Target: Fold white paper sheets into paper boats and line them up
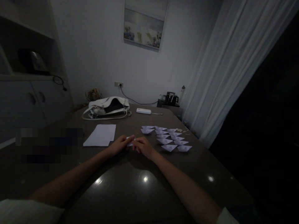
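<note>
Above the dark table point(121, 193), forearms stretched forward and converging, the left hand point(119, 145) and right hand point(144, 147) meet, fingers bent, pinching one small folded paper point(130, 141) between them, partly covering it! Just to the right, twelve paper boats point(169, 147); left, one paper stack point(101, 135), its sheets too flush to count. Beyond lie one white bag point(109, 107) and one white device point(144, 111).

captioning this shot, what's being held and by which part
A small white paper, held near its edges by the left hand and right hand.
</note>
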